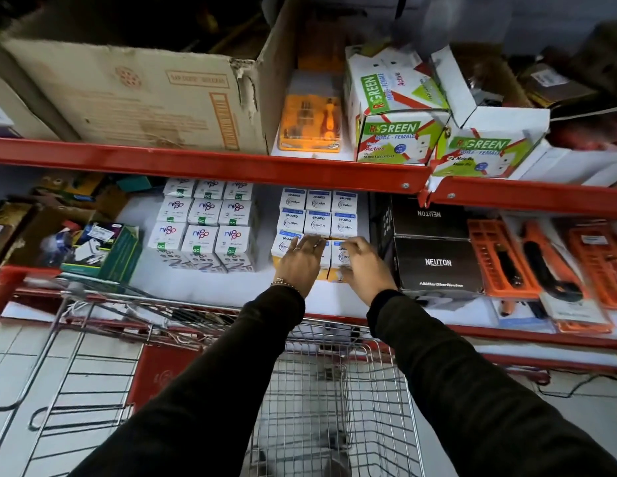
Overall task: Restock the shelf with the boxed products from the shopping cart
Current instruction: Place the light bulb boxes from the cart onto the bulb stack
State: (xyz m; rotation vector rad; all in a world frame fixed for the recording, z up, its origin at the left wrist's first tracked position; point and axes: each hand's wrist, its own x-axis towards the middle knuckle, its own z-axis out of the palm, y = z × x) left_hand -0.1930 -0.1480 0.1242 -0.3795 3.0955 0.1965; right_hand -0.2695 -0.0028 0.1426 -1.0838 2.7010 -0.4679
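Small white Wipro Garnet boxes [318, 215] stand in a three-wide block on the white middle shelf [204, 287], their front row showing yellow lower sides. My left hand [300, 258] lies flat with spread fingers on top of the front left and middle boxes. My right hand [364, 266] cups the front right box [342, 253], fingers curled over its top and side. The wire shopping cart [334, 401] sits below my arms against the shelf; its basket looks bare where visible.
A second block of white boxes [202, 225] stands left of the Garnet boxes. Black Neuton boxes [438, 261] sit close on the right, orange tool packs [541, 263] beyond. The red upper shelf rail [210, 166] overhangs, carrying a large carton [135, 94] and green-white boxes [393, 108].
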